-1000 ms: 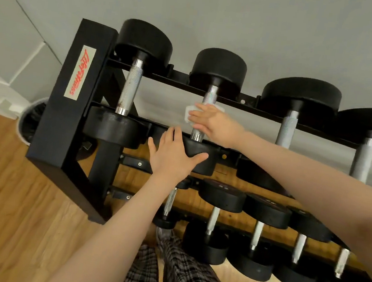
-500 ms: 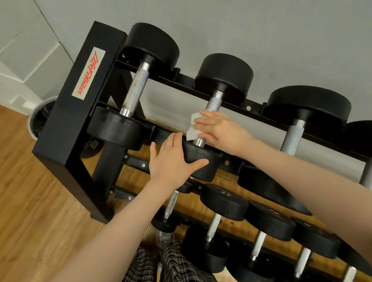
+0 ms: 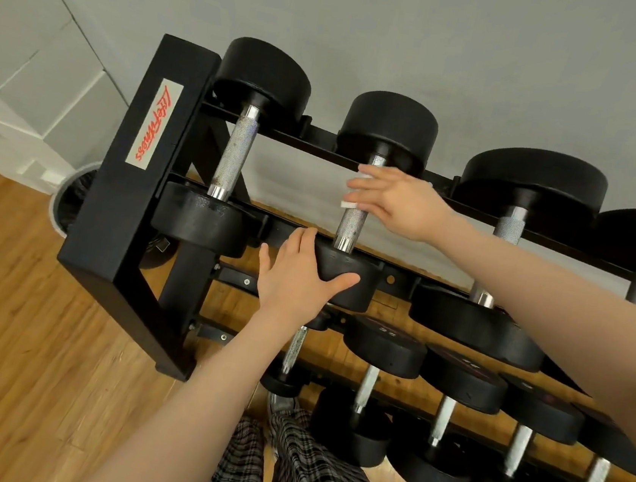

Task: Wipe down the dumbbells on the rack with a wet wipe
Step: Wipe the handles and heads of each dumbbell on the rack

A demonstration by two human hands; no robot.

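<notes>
We wipe the second dumbbell (image 3: 369, 191) on the rack's (image 3: 131, 195) top tier. The wet wipe (image 3: 353, 199) should wrap the knurled handle (image 3: 352, 225) and travel its full length, turning to reach the underside. Our right hand (image 3: 399, 206) curls round the handle's upper part, wipe beneath the fingers. Our left hand (image 3: 296, 278), spread, steadies the near head (image 3: 351, 280).

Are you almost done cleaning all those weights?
Not nearly. Nothing here shows which ones are already clean. Right now the right hand rubs the white wipe on the metal handle of the second dumbbell on the top shelf, while the left hand steadies its near black end. The far-left dumbbell has neither hand on it, nor do the big ones to the right, nor the lower row.
</notes>
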